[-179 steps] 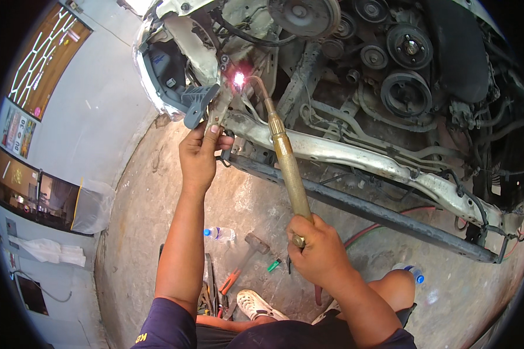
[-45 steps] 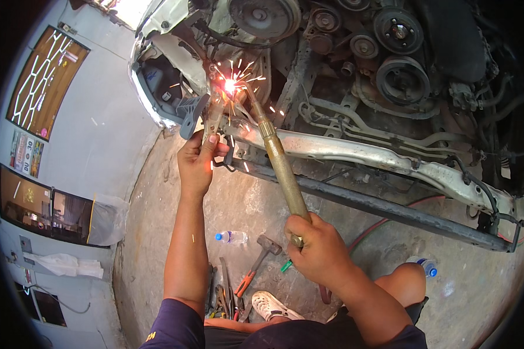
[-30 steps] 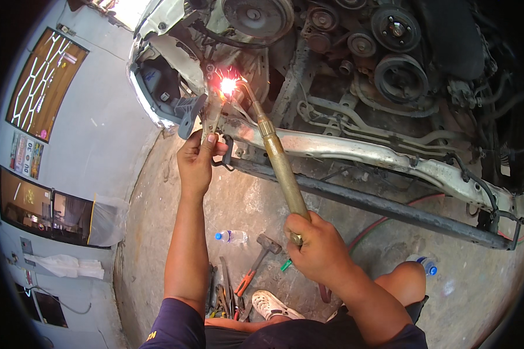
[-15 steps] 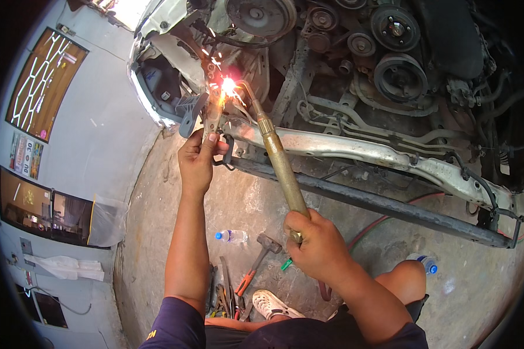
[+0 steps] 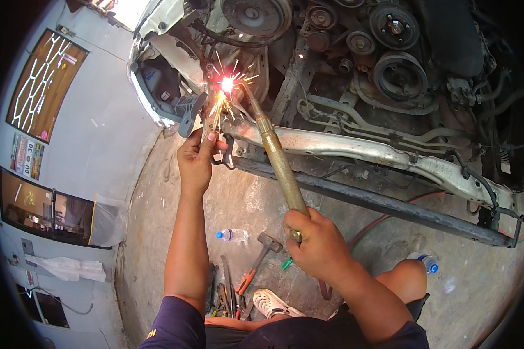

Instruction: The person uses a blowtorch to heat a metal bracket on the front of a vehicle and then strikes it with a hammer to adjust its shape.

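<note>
Grey walls close the room on the left, where a brown panel crossed by white lines (image 5: pixel 45 87) hangs high up, a small upright poster in mixed colours (image 5: pixel 28 161) sits below it, and a dark window (image 5: pixel 43 206) lies lower still. Bare concrete floor (image 5: pixel 239 198) stretches under the open front of a car, its engine pulleys (image 5: pixel 399 72) exposed above a pale crossmember (image 5: pixel 355 150) and a dark bar (image 5: pixel 384 203) beneath it. On the floor lie a clear plastic bottle with a blue cap (image 5: pixel 232 235), a hammer (image 5: pixel 262 250) with an orange grip, a cluster of hand tools (image 5: pixel 224 294), and a second bottle (image 5: pixel 422 262) near the person's knee. A red hose (image 5: pixel 378 227) runs along the floor under the bar.

The right hand (image 5: pixel 317 250) has its fingers wrapped tight round the lower end of a brass-coloured torch (image 5: pixel 276 160), whose tip meets a bright spark point (image 5: pixel 227 84) at the car's front frame. The left hand (image 5: pixel 197 160) pinches a thin rod (image 5: pixel 211 119) between its fingers, the rod's end reaching into the sparks. A grey plastic bracket (image 5: pixel 189 110) hangs just beside that hand.
</note>
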Available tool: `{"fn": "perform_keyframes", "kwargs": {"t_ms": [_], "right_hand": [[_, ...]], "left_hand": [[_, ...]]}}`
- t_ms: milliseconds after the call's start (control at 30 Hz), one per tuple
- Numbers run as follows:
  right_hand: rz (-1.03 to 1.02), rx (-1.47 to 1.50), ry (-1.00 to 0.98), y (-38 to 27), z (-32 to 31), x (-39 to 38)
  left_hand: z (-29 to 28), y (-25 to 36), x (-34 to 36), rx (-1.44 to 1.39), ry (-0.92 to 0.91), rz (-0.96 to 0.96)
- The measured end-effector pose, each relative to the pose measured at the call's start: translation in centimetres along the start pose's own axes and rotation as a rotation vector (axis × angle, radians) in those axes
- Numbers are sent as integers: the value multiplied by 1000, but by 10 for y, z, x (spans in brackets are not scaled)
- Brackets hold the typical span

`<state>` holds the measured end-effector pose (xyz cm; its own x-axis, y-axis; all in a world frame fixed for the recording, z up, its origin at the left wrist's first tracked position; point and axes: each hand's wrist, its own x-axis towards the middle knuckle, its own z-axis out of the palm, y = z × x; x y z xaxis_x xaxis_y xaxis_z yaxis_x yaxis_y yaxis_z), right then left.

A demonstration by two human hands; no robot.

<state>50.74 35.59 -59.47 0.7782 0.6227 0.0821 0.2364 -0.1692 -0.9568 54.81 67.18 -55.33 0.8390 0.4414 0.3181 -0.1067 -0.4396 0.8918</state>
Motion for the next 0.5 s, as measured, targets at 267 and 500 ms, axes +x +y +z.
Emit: {"fn": "perform_keyframes", "kwargs": {"t_ms": [267, 500], "right_hand": [[-21, 10, 49, -3, 2, -1], [-10, -9, -2, -4, -1, -1]], "left_hand": [[0, 7, -1, 7, -19, 9], [-2, 8, -1, 31, -14, -14]]}}
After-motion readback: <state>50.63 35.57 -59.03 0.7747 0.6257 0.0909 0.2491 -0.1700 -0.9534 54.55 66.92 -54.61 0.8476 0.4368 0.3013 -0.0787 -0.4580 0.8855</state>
